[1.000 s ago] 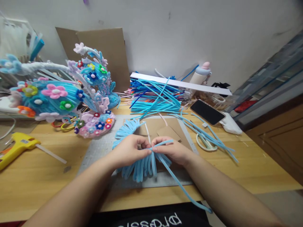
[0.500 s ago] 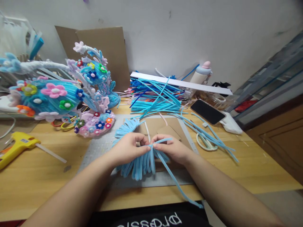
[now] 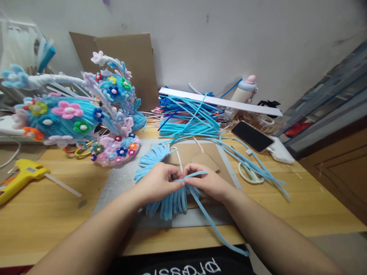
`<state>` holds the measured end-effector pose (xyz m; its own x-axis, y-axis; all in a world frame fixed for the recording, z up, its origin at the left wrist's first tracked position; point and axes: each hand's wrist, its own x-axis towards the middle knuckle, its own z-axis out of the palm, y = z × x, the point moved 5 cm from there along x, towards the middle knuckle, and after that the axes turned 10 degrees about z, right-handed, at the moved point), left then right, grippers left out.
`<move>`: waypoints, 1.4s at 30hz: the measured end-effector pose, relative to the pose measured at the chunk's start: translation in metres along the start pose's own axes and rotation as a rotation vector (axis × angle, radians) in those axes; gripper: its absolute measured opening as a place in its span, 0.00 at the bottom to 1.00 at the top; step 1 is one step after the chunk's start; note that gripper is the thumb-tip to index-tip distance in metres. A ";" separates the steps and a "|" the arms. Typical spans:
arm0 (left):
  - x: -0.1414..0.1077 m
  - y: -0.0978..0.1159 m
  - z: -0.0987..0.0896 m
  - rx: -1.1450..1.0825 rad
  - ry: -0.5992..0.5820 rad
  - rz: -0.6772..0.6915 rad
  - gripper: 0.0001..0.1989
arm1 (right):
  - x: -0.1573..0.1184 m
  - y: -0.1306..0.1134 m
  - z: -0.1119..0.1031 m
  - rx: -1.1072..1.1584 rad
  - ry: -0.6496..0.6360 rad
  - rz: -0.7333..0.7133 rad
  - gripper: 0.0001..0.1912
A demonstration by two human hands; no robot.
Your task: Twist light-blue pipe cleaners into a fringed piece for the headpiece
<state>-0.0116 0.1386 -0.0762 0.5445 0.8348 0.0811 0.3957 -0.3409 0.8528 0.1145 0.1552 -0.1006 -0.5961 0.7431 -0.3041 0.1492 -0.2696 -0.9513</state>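
Observation:
My left hand (image 3: 160, 180) and my right hand (image 3: 207, 181) meet over the mat, fingertips pinched close together. Between them runs a light blue pipe cleaner (image 3: 215, 221), whose loose tail hangs to the table's front edge while a short end points right. From my left fingers spreads a fringe of looped light blue pipe cleaners (image 3: 167, 204), curving round behind that hand. A thin white strip (image 3: 178, 157) stands up just behind the fingertips. The exact pinch points are partly covered by the fingers.
A cutting mat (image 3: 114, 194) and cardboard (image 3: 205, 162) lie beneath. Blue pipe cleaners (image 3: 189, 126) are piled behind; loose ones (image 3: 258, 168) lie right, near a phone (image 3: 252, 135). At left are a yellow glue gun (image 3: 27, 173) and flower-covered ornaments (image 3: 61, 118). A bottle (image 3: 243, 91) stands behind.
My fingertips have shifted slightly and pressed closer together at the join. The short pipe cleaner end lies a little lower. The whole view has shifted slightly.

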 end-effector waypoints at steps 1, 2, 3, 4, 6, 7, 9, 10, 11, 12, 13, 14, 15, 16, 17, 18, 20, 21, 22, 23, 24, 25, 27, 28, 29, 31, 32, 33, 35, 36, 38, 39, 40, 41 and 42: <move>0.000 0.000 0.000 -0.006 -0.004 -0.001 0.10 | 0.000 0.001 0.001 0.029 -0.022 0.023 0.10; -0.001 -0.001 0.000 -0.008 -0.005 -0.004 0.10 | 0.000 0.003 0.001 0.069 -0.048 0.064 0.09; -0.001 -0.001 -0.001 -0.004 -0.006 -0.008 0.10 | 0.000 0.006 0.002 0.117 -0.079 0.109 0.08; -0.002 -0.002 -0.001 0.003 -0.005 -0.013 0.10 | 0.001 0.009 0.003 0.164 -0.112 0.150 0.07; -0.003 -0.002 -0.002 0.026 -0.007 -0.025 0.10 | 0.001 0.012 0.005 0.234 -0.168 0.204 0.06; -0.003 -0.002 -0.001 0.035 -0.010 -0.029 0.10 | 0.002 0.013 0.005 0.251 -0.188 0.212 0.06; -0.003 -0.002 0.000 0.044 -0.022 -0.034 0.10 | 0.002 0.014 0.006 0.258 -0.204 0.196 0.07; -0.003 -0.001 0.000 0.045 -0.024 -0.036 0.10 | 0.001 0.014 0.006 0.254 -0.205 0.182 0.08; -0.003 -0.001 0.000 0.043 -0.021 -0.040 0.10 | 0.000 0.014 0.006 0.249 -0.203 0.168 0.09; -0.003 -0.001 0.000 0.041 -0.015 -0.046 0.10 | 0.000 0.014 0.006 0.244 -0.200 0.158 0.10; -0.002 -0.001 0.000 0.038 -0.007 -0.054 0.10 | -0.001 0.014 0.006 0.240 -0.195 0.149 0.11; -0.002 -0.001 0.000 0.033 0.000 -0.062 0.10 | -0.002 0.013 0.005 0.237 -0.187 0.142 0.12; -0.002 -0.001 0.000 0.026 0.003 -0.071 0.11 | -0.002 0.013 0.005 0.233 -0.180 0.138 0.12; -0.002 -0.002 0.000 0.019 0.003 -0.080 0.11 | -0.002 0.013 0.005 0.228 -0.172 0.139 0.12; -0.002 -0.002 0.000 0.014 0.001 -0.087 0.12 | -0.002 0.012 0.004 0.227 -0.164 0.143 0.12; -0.002 -0.001 -0.001 0.014 0.003 -0.093 0.12 | -0.001 0.012 0.004 0.229 -0.161 0.154 0.12; -0.002 0.000 -0.002 0.035 0.017 -0.101 0.13 | 0.000 0.013 0.004 0.248 -0.164 0.183 0.10; -0.002 0.000 -0.004 0.057 0.030 -0.100 0.13 | 0.000 0.013 0.004 0.258 -0.166 0.194 0.09; -0.002 0.002 -0.005 0.084 0.048 -0.096 0.13 | 0.001 0.013 0.004 0.262 -0.166 0.198 0.08; -0.002 0.003 -0.006 0.109 0.063 -0.088 0.13 | 0.001 0.012 0.004 0.260 -0.164 0.199 0.08; -0.002 0.004 -0.006 0.129 0.075 -0.078 0.12 | 0.001 0.012 0.004 0.252 -0.162 0.198 0.09; -0.002 0.005 -0.006 0.142 0.080 -0.067 0.11 | 0.000 0.012 0.004 0.240 -0.161 0.196 0.09; -0.003 0.005 -0.006 0.140 0.076 -0.053 0.11 | -0.001 0.012 0.004 0.215 -0.158 0.188 0.11; -0.003 0.005 -0.005 0.124 0.064 -0.054 0.11 | -0.002 0.011 0.003 0.197 -0.150 0.178 0.12; -0.003 0.004 -0.004 0.102 0.052 -0.059 0.12 | -0.003 0.010 0.002 0.173 -0.140 0.166 0.13; -0.003 0.002 -0.003 0.064 0.038 -0.076 0.13 | -0.004 0.007 0.001 0.118 -0.117 0.141 0.13; -0.004 0.001 -0.003 0.055 0.036 -0.086 0.13 | -0.004 0.006 0.000 0.092 -0.111 0.130 0.13; -0.004 0.000 -0.003 0.053 0.040 -0.098 0.13 | -0.005 0.005 0.000 0.069 -0.111 0.118 0.13; -0.004 -0.003 -0.004 0.054 0.055 -0.132 0.13 | -0.004 0.003 0.001 0.036 -0.110 0.087 0.13; -0.004 -0.004 -0.004 0.047 0.064 -0.150 0.13 | -0.004 0.003 0.001 0.021 -0.102 0.067 0.12; -0.004 -0.006 -0.004 0.023 0.080 -0.170 0.12 | -0.004 0.003 0.001 -0.007 -0.068 0.031 0.12; -0.004 -0.006 -0.005 0.010 0.087 -0.173 0.12 | -0.003 0.003 0.001 -0.021 -0.042 0.016 0.12; -0.003 -0.006 -0.005 -0.002 0.092 -0.172 0.11 | -0.003 0.003 0.001 -0.036 -0.018 0.003 0.12; -0.003 -0.006 -0.006 -0.013 0.095 -0.169 0.11 | -0.003 0.003 0.001 -0.048 0.001 -0.009 0.12; -0.002 -0.005 -0.006 -0.026 0.097 -0.168 0.11 | -0.003 0.002 0.001 -0.057 0.014 -0.017 0.12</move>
<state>-0.0197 0.1411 -0.0775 0.3982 0.9172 -0.0153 0.4553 -0.1832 0.8713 0.1163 0.1518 -0.1018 -0.5879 0.7559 -0.2881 0.1838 -0.2220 -0.9576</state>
